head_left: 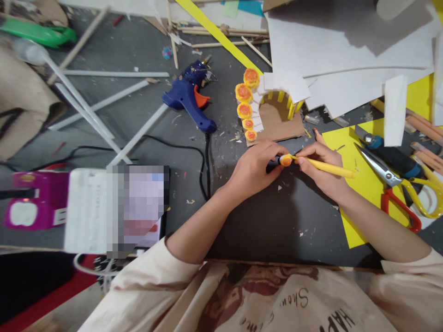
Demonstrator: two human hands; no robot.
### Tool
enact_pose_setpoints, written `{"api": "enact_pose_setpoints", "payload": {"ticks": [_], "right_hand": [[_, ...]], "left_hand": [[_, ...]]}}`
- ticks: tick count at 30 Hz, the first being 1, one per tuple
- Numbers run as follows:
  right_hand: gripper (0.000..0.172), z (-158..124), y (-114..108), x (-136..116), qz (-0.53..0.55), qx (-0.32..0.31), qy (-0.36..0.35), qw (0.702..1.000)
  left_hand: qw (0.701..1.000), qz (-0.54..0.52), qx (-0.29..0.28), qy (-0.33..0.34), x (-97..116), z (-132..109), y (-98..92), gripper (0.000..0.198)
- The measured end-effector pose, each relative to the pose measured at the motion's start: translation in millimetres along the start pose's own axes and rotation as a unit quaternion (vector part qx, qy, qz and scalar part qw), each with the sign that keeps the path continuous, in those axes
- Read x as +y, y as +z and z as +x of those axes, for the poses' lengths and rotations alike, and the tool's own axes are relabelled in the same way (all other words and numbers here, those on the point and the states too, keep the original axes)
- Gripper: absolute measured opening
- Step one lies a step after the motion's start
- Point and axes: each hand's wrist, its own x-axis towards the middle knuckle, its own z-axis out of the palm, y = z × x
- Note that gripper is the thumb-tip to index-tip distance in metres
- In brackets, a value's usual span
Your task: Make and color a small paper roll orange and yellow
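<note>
The left hand [258,166] closes its fingers around a dark cylinder [273,164], with a yellow-and-orange disc [286,160] at its end. The right hand [320,166] pinches a yellow pen [327,167], tip at the disc, which looks coloured already; whether it is finished, I cannot tell. Just beyond, five similar discs [244,93] line the left edge of a cardboard arch [280,123]; its right side bears none.

the person wore a cream shirt [194,309] with loose short sleeves [148,276], a brown print [261,279] across the front and dark lettering [297,299], "show" in a slanted script.
</note>
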Motion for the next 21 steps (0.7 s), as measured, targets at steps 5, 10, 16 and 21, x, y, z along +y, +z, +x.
{"api": "enact_pose_setpoints", "payload": {"ticks": [5,10,16,21], "right_hand": [[0.023,0.2,0.1,-0.5,0.001,-0.008,0.005,1.000],[0.017,0.4,-0.6,-0.8,0.003,-0.020,0.000,1.000],[0.017,0.4,-0.4,-1.1,0.004,-0.016,-0.008,1.000],[0.012,-0.4,-0.2,-0.5,0.000,-0.017,-0.014,1.000]], "left_hand": [[1.000,0.005,0.010,0.008,-0.5,-0.7,0.4,0.013],[1.000,0.008,0.009,0.002,-0.6,-1.0,0.5,0.013],[1.000,0.006,0.016,0.005,-0.7,-1.0,1.0,0.011],[1.000,0.008,0.011,-0.001,0.0,-1.3,0.3,0.010]]}}
